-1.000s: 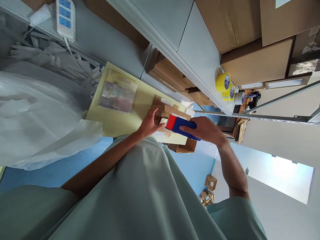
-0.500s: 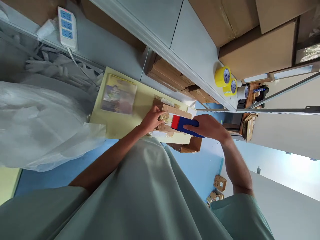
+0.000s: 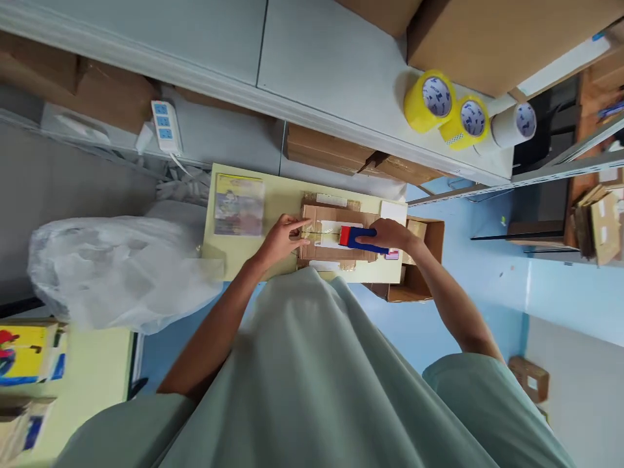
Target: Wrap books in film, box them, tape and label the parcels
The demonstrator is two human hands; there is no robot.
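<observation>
My right hand [image 3: 387,235] is wrapped around a blue and red tape dispenser [image 3: 357,236], low over a brown cardboard box [image 3: 316,213]. From the dispenser's red end, a strip of clear tape [image 3: 312,235] runs left along the box to its left edge. My left hand [image 3: 283,239] is beside that edge, its thumb and forefinger apart and the fingertips at the end of the tape. White paper labels show on the box, which lies on a pale yellow table [image 3: 277,187]. The dispenser's underside is hidden.
A wrapped picture book [image 3: 238,205] lies on the table's left part. Yellow tape rolls [image 3: 429,101] stand on the grey shelf [image 3: 322,58] above. An open carton [image 3: 422,273] is beyond the table's right end; a plastic bag [image 3: 121,273] bulges at left.
My right hand has brought the dispenser down and right along the box. My left fingers have spread and moved left, off the box's top to its edge. The camera view has turned.
</observation>
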